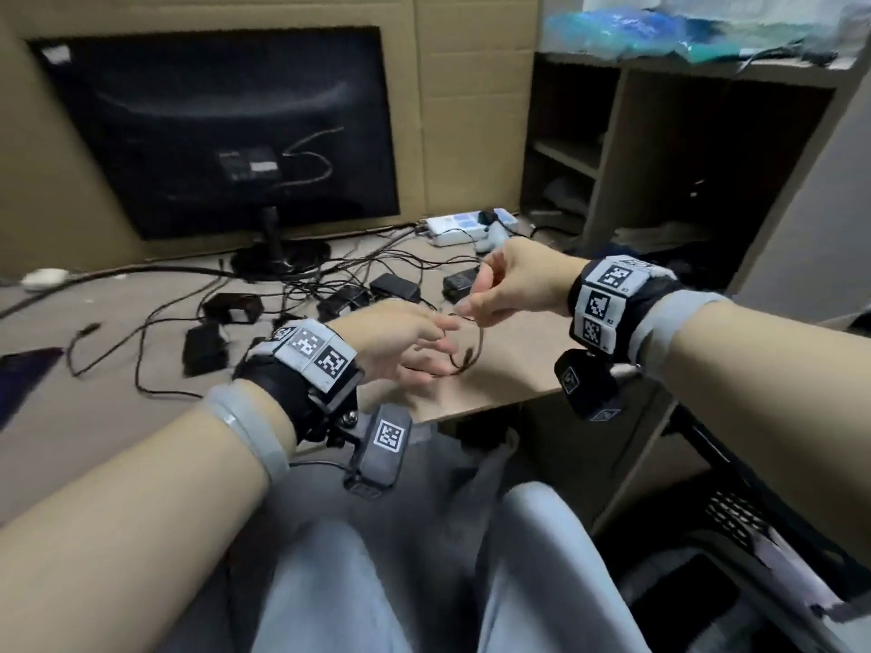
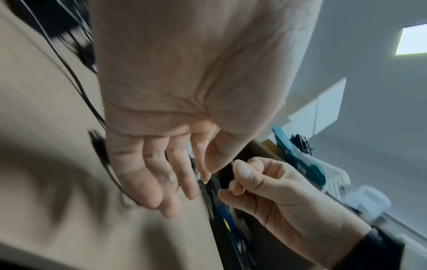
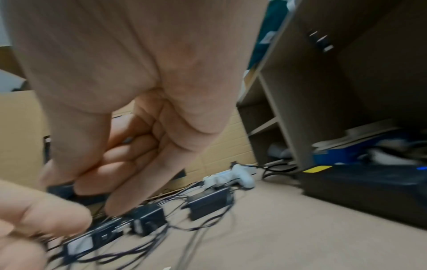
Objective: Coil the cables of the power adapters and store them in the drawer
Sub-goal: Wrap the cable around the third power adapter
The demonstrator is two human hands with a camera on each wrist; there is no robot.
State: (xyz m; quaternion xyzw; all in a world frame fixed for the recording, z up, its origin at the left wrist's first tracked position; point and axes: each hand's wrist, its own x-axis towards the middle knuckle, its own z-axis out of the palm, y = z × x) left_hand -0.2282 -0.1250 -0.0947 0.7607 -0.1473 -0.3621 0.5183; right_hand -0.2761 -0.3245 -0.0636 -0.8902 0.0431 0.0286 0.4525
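A thin black adapter cable [image 1: 480, 344] runs between my two hands just above the desk's front edge, and its plug end [image 1: 466, 359] dangles below them. My right hand [image 1: 471, 304] pinches the cable between thumb and forefinger. My left hand [image 1: 436, 344] holds its fingers almost straight, thumb pressed to the index finger [image 2: 199, 164], and the cable [image 2: 110, 173] passes behind the fingers. Several black power adapters [image 1: 395, 286] [image 3: 209, 202] lie in a tangle of cables farther back on the desk. No drawer shows in any view.
A dark monitor [image 1: 221, 134] stands at the back against cardboard. A white power strip [image 1: 466, 223] lies at the back right, beside an open shelf unit [image 1: 660, 157]. A white mouse [image 1: 45, 278] lies far left. The desk edge [image 1: 495, 402] is just under my hands.
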